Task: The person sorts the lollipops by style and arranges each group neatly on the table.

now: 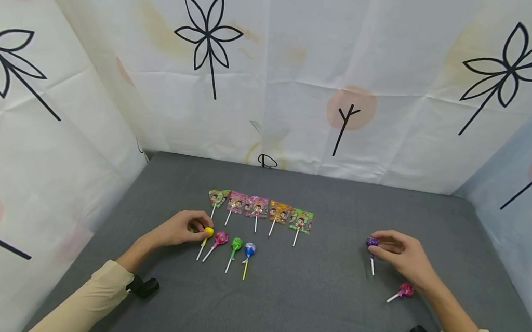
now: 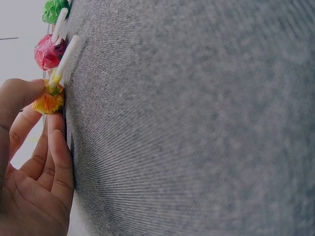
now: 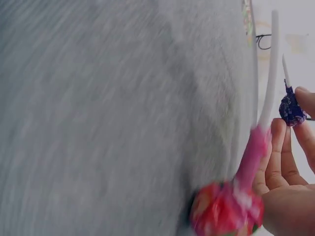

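Observation:
Thumb and fingers of my left hand (image 1: pixel 181 228) pinch the head of a yellow lollipop (image 2: pixel 49 102), its stick pointing toward me beside the other lollipops. To its right lie a pink lollipop (image 1: pixel 220 238), a green lollipop (image 1: pixel 237 244) and a blue lollipop (image 1: pixel 250 249) with a yellow stick. Over on the right, my right hand (image 1: pixel 402 254) pinches a purple lollipop (image 3: pixel 292 108) by its wrapped head, white stick hanging down. A red-pink lollipop (image 1: pixel 406 289) lies on the cloth just below that hand, large and close in the right wrist view.
Behind the round lollipops, several flat-packed lollipops (image 1: pixel 256 207) in green, pink and orange wrappers form a row. Everything is on a dark grey cloth-covered table (image 1: pixel 312 294). White printed curtains (image 1: pixel 302 59) stand at the back and sides.

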`<state>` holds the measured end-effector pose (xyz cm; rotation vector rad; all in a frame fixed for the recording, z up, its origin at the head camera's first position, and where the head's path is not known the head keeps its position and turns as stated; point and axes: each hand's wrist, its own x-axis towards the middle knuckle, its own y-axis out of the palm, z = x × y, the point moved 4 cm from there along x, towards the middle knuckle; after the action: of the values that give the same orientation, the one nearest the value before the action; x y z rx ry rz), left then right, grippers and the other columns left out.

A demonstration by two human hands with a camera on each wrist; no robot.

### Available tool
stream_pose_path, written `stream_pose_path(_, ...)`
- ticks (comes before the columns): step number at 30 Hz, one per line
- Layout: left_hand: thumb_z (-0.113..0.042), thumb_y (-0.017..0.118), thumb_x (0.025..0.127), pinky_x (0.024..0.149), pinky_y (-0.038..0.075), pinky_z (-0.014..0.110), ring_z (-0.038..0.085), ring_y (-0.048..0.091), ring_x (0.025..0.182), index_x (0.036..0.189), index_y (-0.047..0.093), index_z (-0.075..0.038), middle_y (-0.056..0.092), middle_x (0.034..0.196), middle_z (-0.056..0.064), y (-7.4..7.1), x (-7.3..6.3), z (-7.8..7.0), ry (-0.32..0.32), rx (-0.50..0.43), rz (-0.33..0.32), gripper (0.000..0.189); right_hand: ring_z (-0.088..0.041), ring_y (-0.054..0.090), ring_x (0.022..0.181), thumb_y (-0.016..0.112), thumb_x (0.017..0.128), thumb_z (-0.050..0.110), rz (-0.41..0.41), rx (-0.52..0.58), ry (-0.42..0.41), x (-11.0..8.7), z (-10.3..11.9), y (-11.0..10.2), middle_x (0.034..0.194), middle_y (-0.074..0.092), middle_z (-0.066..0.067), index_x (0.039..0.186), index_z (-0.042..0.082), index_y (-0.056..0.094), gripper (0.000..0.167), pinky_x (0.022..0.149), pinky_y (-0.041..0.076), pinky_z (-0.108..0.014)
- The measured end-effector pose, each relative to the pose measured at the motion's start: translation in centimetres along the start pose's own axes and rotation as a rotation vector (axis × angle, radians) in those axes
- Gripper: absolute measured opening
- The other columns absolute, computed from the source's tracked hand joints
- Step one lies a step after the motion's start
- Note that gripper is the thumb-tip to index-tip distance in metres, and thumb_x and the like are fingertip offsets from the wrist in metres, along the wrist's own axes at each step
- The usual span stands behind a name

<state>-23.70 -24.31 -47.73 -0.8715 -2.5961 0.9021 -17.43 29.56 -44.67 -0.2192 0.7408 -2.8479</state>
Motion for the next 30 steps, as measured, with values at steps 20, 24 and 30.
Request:
stream_pose_path(20, -0.018, 0.074, 0.097, 0.076, 0.053, 0.031, 0.016, 0.064, 0.086, 0.108, 0.071, -0.014, 0.067, 0.1, -0.004, 0.2, 0.1, 0.5, -0.023, 0.013, 0.014, 0.013, -0.02, 0.072, 0.095, 0.074, 0.094, 0.007, 0.077, 0.222, 0.031, 1.6, 1.8, 5.3, 0.117, 0.063, -0.023, 0.123, -0.005, 0.064, 0.032, 0.078, 0.054, -0.03)
stream_pose_path(24, -0.018, 0.074, 0.097, 0.076, 0.053, 0.031, 0.016, 0.064, 0.086, 0.108, 0.071, -0.014, 0.067, 0.1, -0.003, 0.2, 0.1, 0.7, -0.024, 0.007, 0.015, 0.013, -0.023, 0.072, 0.095, 0.075, 0.092, 0.004, 0.119, 0.279, 0.005, 2.0, 2.1, 6.4, 0.116, 0.063, -0.025, 0.119, -0.006, 0.065, 0.031, 0.077, 0.056, -0.032)
stream_pose_path(30, -0.018, 0.074, 0.096, 0.076, 0.053, 0.031, 0.016, 0.064, 0.086, 0.109, 0.071, -0.013, 0.067, 0.101, -0.003, 0.2, 0.1, 0.6, -0.024, 0.011, 0.015, 0.013, -0.026, 0.072, 0.095, 0.076, 0.092, 0.006, 0.149, 0.316, 0.027, 2.4, 2.5, 8.0, 0.114, 0.064, -0.023, 0.118, -0.005, 0.066, 0.03, 0.078, 0.056, -0.033)
